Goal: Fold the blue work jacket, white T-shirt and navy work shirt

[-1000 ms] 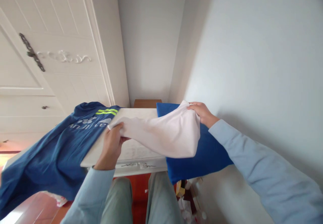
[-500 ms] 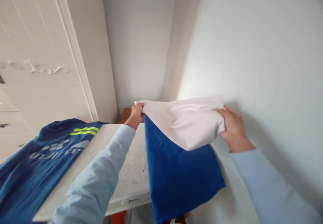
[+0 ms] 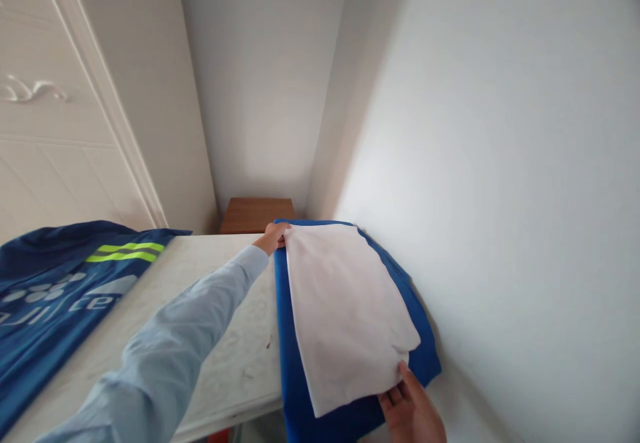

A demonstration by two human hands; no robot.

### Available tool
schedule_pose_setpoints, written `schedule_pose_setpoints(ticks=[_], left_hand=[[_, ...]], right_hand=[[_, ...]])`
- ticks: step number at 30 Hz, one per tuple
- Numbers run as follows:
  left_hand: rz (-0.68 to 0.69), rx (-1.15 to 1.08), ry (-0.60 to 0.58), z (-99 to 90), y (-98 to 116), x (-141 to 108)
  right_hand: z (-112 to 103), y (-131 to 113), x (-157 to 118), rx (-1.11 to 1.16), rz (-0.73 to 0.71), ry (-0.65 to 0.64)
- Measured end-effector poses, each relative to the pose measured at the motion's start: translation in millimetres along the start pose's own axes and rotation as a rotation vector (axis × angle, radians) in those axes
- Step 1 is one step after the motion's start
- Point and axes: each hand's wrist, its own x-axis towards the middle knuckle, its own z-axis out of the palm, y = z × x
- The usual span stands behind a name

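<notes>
A pale pinkish-white folded cloth (image 3: 345, 310), maybe a garment, lies spread over a folded blue cloth (image 3: 420, 326) at the table's right side, by the wall. My left hand (image 3: 273, 236) pinches the far left corner of the pale cloth. At its near right edge, my right hand (image 3: 413, 406) has thumb and fingers closed on the hem. Blue fabric shows all round the pale cloth and hangs over the table's near edge.
A dark blue jersey (image 3: 75, 283) with yellow stripes and white print lies at the table's left. The white table (image 3: 240, 336) shows between the clothes. Beyond it stand a brown wooden box-like piece (image 3: 257, 213) and a cream wardrobe (image 3: 145, 83). A wall (image 3: 475, 163) bounds the right.
The pale cloth, held up in the air before, now lies flat on the blue cloth. My right hand has come down and nearer; my left stays at the far corner. The view has shifted right.
</notes>
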Motion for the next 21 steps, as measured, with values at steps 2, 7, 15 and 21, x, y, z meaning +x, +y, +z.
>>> schedule_pose_setpoints(ticks=[2,7,15,21], left_hand=[[0.013,-0.017,-0.035,-6.8,-2,-15],[-0.054,-0.054,-0.223,-37.5,-37,-88],[-0.535,-0.14,-0.595,-62.0,-111,-201],[-0.308,0.091,-0.619,-52.6,-139,-251]], right_hand=[[13,-13,-9,0.101,0.083,0.059],[59,-45,-22,0.296,0.076,0.07],[74,-67,3,0.182,0.028,0.137],[94,-91,-13,0.102,-0.278,0.131]])
